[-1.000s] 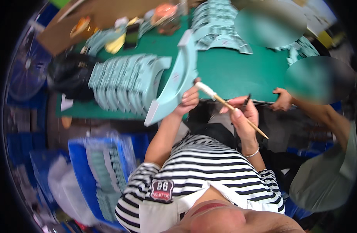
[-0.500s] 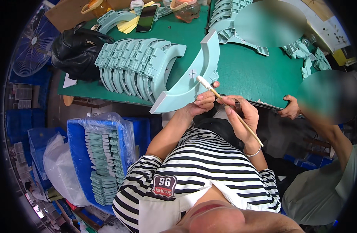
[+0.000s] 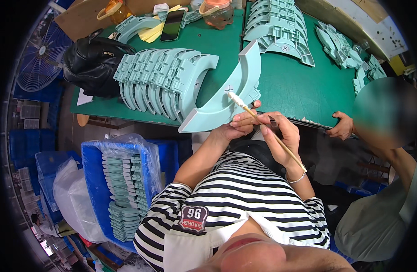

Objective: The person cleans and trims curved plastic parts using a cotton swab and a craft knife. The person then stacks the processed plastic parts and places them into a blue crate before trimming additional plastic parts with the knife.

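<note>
A pale teal curved plastic part (image 3: pixel 208 109) is tilted up in front of me, its near lower side held by my left hand (image 3: pixel 238 126), fingers closed round it. On its inner face is a small dark cross mark (image 3: pixel 229 88). My right hand (image 3: pixel 284 133) pinches a long wooden-handled cotton swab (image 3: pixel 237 100). The swab's white tip lies just below the cross, at or very near the surface; whether it touches I cannot tell.
On the green table (image 3: pixel 294 86), a row of similar parts (image 3: pixel 158 75) stands left, another stack (image 3: pixel 281 31) back right. Black bag (image 3: pixel 93 63), phone (image 3: pixel 173 25), and jar (image 3: pixel 216 12) are there too. Below left is a blue crate (image 3: pixel 93 177) of parts. A co-worker's hand (image 3: pixel 341 125) rests at the table's edge.
The swab tip has shifted slightly relative to the part, closer beneath the cross. My view has moved a little. A blurred shape over the back right stack has gone, uncovering it.
</note>
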